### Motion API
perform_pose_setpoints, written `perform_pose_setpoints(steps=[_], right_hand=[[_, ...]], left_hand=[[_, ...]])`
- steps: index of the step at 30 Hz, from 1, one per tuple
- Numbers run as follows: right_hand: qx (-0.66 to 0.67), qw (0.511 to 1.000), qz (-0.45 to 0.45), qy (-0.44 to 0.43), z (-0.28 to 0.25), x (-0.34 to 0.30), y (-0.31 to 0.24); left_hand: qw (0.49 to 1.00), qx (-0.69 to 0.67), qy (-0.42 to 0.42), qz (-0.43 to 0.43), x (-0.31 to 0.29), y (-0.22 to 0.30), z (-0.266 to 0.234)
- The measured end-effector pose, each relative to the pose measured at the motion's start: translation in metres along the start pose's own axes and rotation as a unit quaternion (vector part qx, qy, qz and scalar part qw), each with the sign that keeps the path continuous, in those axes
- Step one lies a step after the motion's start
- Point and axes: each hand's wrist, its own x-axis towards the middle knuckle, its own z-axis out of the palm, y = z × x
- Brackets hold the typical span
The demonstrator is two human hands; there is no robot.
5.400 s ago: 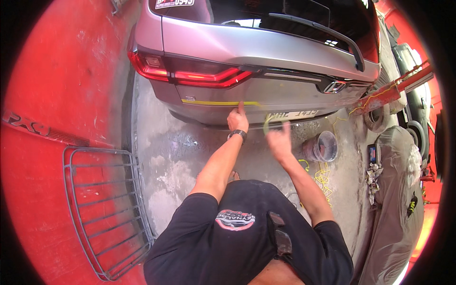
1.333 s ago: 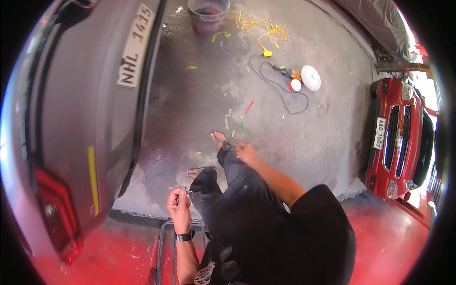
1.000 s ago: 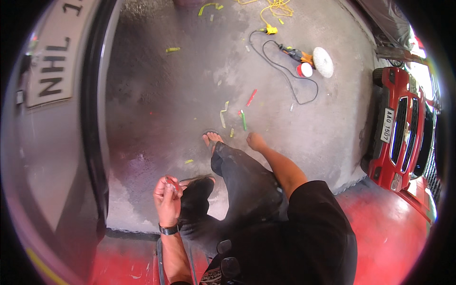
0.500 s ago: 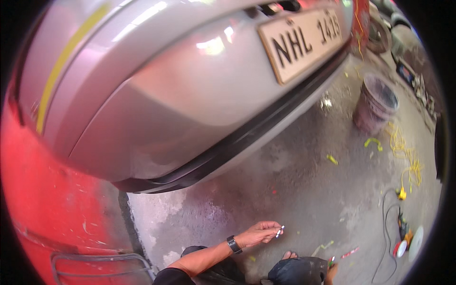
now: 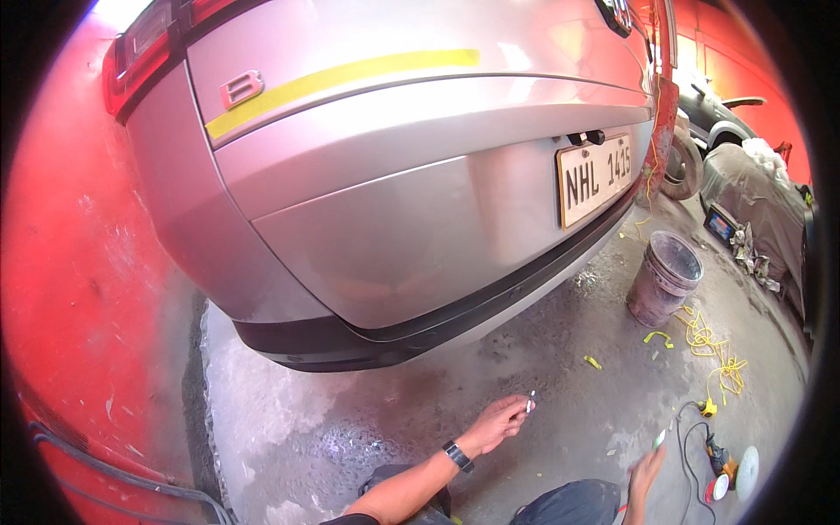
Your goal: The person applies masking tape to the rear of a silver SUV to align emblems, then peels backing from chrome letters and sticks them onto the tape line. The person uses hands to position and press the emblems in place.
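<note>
My left hand (image 5: 499, 425), with a dark watch (image 5: 457, 455) on its wrist, is closed with the fingertips pinching a small, thin white piece (image 5: 530, 403) with a dark part; its kind is too small to tell. Farther right, my right hand (image 5: 645, 473) is wrapped round a slender green-and-white object (image 5: 660, 439) with a pale tip pointing up, perhaps a tube. Both hands are above the concrete floor and apart from each other. Ahead of them stands the silver rear of a car (image 5: 394, 236), with a yellow tape strip (image 5: 350, 83) across its tailgate.
A grimy bucket (image 5: 661, 284) stands at the right beside tangled yellow cord (image 5: 719, 354). Nearer lie a corded power tool (image 5: 722, 459), a pale disc (image 5: 747, 472) and scraps of yellow tape (image 5: 592, 361). A red wall (image 5: 79, 262) is at the left, a covered heap (image 5: 752, 197) at the far right.
My view has tilted up, showing more of the car. The right hand has risen from low beside my knee, bringing the green-and-white object up into plain sight. The left hand still pinches the white piece.
</note>
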Motion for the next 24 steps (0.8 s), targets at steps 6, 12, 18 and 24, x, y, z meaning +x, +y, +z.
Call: perform_pose_setpoints(steps=[6,12,18,24], right_hand=[[0.106,0.953,-0.102,-0.264,0.138,-0.034,-0.312],[0.084,0.884,-0.075,-0.454,0.228,-0.099,-0.354],[0.085,0.886,-0.113,-0.441,0.242,-0.115,-0.333],[0.1,0.878,-0.106,-0.456,0.25,-0.119,-0.321]], left_hand=[[0.994,0.002,0.013,0.112,-0.008,0.019,0.012],[0.953,-0.109,0.077,0.271,-0.024,0.025,0.002],[0.937,-0.036,0.194,0.288,-0.04,0.026,0.007],[0.934,0.006,0.2,0.296,-0.048,0.03,0.007]])
